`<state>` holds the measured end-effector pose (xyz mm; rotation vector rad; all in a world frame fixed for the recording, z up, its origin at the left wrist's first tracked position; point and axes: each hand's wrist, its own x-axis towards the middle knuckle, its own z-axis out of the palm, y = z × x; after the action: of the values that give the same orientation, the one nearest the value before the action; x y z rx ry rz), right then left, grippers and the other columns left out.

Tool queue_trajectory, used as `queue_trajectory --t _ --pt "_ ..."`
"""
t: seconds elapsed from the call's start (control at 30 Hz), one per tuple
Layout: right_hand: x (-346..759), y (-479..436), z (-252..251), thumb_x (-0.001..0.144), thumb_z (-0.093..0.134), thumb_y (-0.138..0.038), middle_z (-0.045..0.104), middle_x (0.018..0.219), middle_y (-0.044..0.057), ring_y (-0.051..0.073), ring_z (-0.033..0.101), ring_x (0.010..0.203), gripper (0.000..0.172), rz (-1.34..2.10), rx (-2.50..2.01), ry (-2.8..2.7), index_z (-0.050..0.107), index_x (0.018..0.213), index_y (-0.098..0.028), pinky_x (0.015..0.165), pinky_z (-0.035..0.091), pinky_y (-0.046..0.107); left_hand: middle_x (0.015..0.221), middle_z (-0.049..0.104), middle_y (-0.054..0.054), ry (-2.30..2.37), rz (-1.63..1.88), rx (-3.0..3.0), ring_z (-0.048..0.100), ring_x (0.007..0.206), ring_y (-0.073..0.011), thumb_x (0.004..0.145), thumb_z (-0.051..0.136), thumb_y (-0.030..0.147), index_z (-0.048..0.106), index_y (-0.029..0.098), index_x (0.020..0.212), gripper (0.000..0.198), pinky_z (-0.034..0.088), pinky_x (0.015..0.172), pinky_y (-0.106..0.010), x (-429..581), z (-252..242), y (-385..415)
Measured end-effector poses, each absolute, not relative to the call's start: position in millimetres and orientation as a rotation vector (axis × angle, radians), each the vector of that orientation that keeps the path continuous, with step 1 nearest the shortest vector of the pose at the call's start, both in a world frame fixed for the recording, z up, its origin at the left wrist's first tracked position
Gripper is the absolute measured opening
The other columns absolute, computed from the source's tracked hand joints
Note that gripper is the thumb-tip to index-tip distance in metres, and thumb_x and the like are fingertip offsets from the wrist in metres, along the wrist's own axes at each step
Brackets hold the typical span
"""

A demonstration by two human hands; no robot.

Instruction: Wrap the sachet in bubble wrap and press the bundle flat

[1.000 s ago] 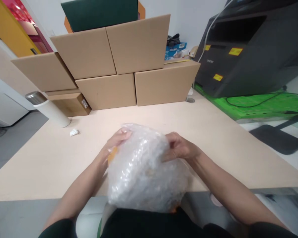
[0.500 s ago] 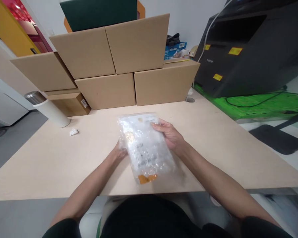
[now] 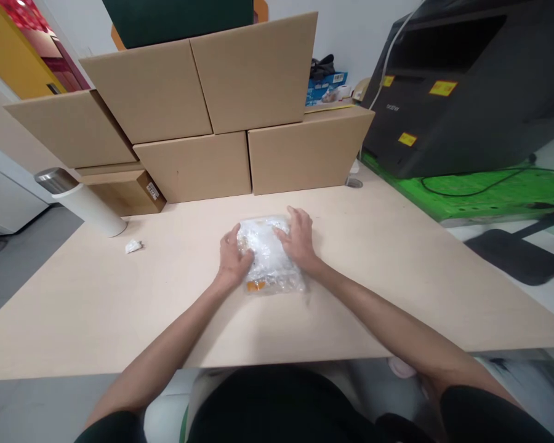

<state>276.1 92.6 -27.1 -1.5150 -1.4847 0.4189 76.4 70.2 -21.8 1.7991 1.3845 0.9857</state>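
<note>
A clear bubble-wrap packet (image 3: 269,264) with an orange patch at its near edge lies flat on the pale wooden table (image 3: 120,307), in the middle. My left hand (image 3: 233,258) rests on its left side, fingers stretched over the plastic. Flat on the packet's right side lies my right hand (image 3: 298,240), fingers spread and pressing down. Neither hand grips it.
Stacked cardboard boxes (image 3: 221,117) line the table's back edge. A white tumbler with a metal lid (image 3: 80,200) stands at the left, a crumpled white scrap (image 3: 133,247) near it. A black printer (image 3: 461,86) on a green mat (image 3: 489,191) sits at the right.
The packet was held up close to me, then carried forward and laid flat on the table. Both hands now press on top of it instead of holding its edges.
</note>
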Motion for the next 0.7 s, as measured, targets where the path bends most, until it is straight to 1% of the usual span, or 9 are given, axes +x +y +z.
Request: queue_trajectory --t 0.03,0.1,0.17,0.23,0.3,0.37,0.47,0.57,0.7 --pt "277.1 91.7 -29.2 0.092 0.049 -0.043 0.041 0.151 0.02 0.035 0.032 0.143 0.054 0.307 -1.479 -1.635 0.05 0.139 -0.017 0.117 0.025 0.058 0.161 0.023 -0.018 1.428 0.952 1.967 0.028 0.147 -0.0388 0.085 0.059 0.033 0.031 0.022 0.152 0.074 0.028 0.115 -0.062 75.2 -22.5 72.1" --pt "279.7 89.8 -33.7 0.1 0.031 -0.043 0.041 0.153 0.016 0.032 0.029 0.147 0.052 0.26 -1.373 -1.861 0.049 0.142 -0.019 0.12 0.022 0.057 0.164 0.019 -0.017 1.463 0.836 2.172 0.017 0.152 -0.0382 0.09 0.052 0.037 0.045 0.018 0.146 0.059 0.02 0.119 -0.061 72.3 -22.1 74.9" --pt "283.4 88.1 -37.3 0.102 0.023 -0.05 0.043 0.154 0.015 0.03 0.027 0.149 0.06 0.3 -1.312 -2.006 0.047 0.145 -0.017 0.122 0.021 0.054 0.164 0.02 -0.018 1.412 0.687 2.265 0.013 0.153 -0.0369 0.097 0.042 0.045 0.045 0.014 0.147 0.059 0.016 0.121 -0.059 68.8 -20.1 76.0" --pt "288.8 86.3 -38.1 0.098 0.026 -0.063 0.033 0.159 0.019 0.032 0.019 0.152 0.076 0.354 -1.327 -2.112 0.038 0.151 -0.01 0.123 0.018 0.053 0.165 0.017 -0.02 1.39 0.571 2.305 0.01 0.153 -0.0373 0.095 0.043 0.059 0.038 0.012 0.152 0.074 0.015 0.122 -0.057 64.5 -17.1 76.2" --pt "295.7 84.5 -35.5 0.091 0.034 -0.075 0.018 0.164 0.022 0.034 0.009 0.154 0.096 0.429 -1.363 -2.226 0.026 0.156 -0.005 0.123 0.014 0.052 0.166 0.01 -0.021 1.358 0.46 2.34 0.008 0.153 -0.0378 0.088 0.05 0.069 0.028 0.013 0.156 0.091 0.015 0.122 -0.056 59.0 -14.4 76.9" --pt "303.3 83.3 -30.7 0.083 0.041 -0.082 0.007 0.166 0.022 0.035 0.002 0.154 0.11 0.522 -1.381 -2.334 0.016 0.159 -0.005 0.123 0.011 0.052 0.166 0.004 -0.021 1.33 0.345 2.365 0.006 0.153 -0.0378 0.081 0.055 0.076 0.02 0.015 0.159 0.105 0.015 0.122 -0.056 53.2 -13.0 78.9" --pt "313.6 83.0 -24.4 0.071 0.052 -0.088 0.0 0.167 0.021 0.037 -0.004 0.153 0.127 0.633 -1.378 -2.443 0.006 0.16 -0.01 0.123 0.009 0.054 0.166 -0.004 -0.02 1.299 0.247 2.407 0.003 0.153 -0.0394 0.072 0.061 0.08 0.008 0.018 0.161 0.121 0.015 0.121 -0.058 45.6 -14.4 83.5" --pt "320.4 83.9 -24.2 0.064 0.058 -0.089 -0.002 0.167 0.021 0.038 -0.004 0.153 0.135 0.671 -1.335 -2.486 0.002 0.161 -0.013 0.122 0.009 0.056 0.166 -0.004 -0.022 1.24 0.247 2.445 0.003 0.153 -0.0408 0.066 0.066 0.081 -0.003 0.017 0.16 0.133 0.013 0.121 -0.059 40.7 -17.6 87.7" --pt "324.0 84.1 -32.2 0.065 0.06 -0.087 0.001 0.167 0.019 0.039 -0.002 0.153 0.134 0.661 -1.291 -2.474 0.0 0.161 -0.017 0.121 0.01 0.058 0.165 -0.005 -0.024 1.213 0.193 2.453 0.0 0.153 -0.0412 0.063 0.068 0.081 -0.011 0.013 0.159 0.142 0.012 0.122 -0.058 37.6 -21.2 90.7"
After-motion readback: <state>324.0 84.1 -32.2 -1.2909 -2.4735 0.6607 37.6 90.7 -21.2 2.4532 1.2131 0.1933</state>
